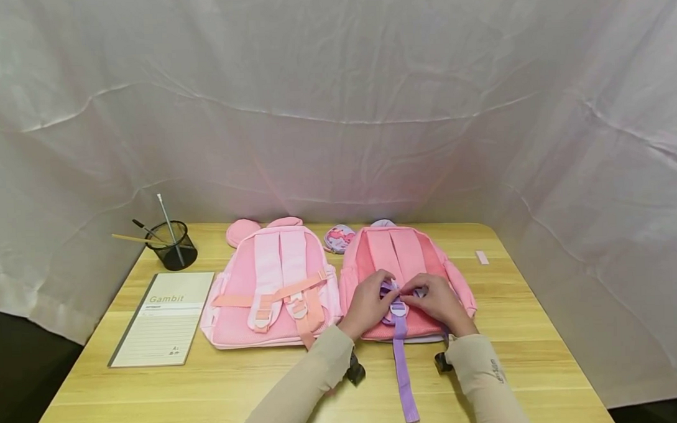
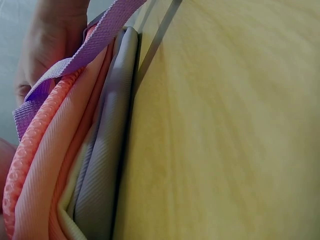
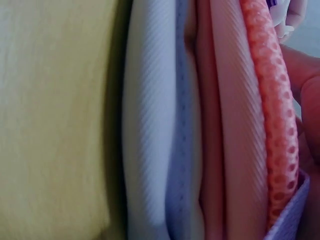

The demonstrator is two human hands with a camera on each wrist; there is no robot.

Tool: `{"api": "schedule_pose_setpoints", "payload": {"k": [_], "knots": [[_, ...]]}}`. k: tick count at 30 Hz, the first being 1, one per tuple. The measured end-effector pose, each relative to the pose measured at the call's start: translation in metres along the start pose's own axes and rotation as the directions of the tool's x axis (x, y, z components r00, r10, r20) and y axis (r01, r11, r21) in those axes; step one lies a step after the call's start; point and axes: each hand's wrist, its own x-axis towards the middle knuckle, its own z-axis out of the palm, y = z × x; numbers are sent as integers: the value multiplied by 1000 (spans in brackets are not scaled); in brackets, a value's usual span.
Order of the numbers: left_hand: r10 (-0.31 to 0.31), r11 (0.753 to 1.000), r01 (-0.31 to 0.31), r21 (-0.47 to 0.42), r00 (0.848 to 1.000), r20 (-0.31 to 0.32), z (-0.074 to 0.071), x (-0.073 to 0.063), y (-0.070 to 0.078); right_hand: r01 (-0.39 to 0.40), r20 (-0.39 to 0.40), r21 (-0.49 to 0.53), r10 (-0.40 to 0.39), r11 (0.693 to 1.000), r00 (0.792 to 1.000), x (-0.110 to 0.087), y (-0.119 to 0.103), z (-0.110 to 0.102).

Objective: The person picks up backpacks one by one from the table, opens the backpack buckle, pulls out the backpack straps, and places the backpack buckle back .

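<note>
A coral-pink backpack (image 1: 420, 246) lies with its shoulder straps facing up. Over its lower middle, a purple strap (image 1: 402, 371) runs through a pale adjuster buckle (image 1: 398, 309), its tail hanging onto the table. My left hand (image 1: 371, 304) pinches purple webbing just above the buckle, thumb and fingertips together. From the other side, my right hand (image 1: 438, 300) pinches the same webbing, fingertips close to the left ones. The fingers partly cover the strap there. In the left wrist view, a purple strap (image 2: 80, 55) crosses the bag's coral mesh edge (image 2: 30, 145).
A lighter pink backpack (image 1: 241, 321) with orange straps lies at the left. Further left are a notebook (image 1: 163, 323) and a black mesh pen cup (image 1: 178, 257). A round purse (image 1: 339, 239) sits behind the bags, and a small pale pink block (image 1: 482, 257) lies at the right.
</note>
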Motion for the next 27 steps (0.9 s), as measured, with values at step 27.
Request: {"api": "schedule_pose_setpoints", "payload": {"k": [27], "knots": [[42,999,-41,-12,999,17,2,1,-2,-15,82,-73,21,997,996,5,3,2]]}}
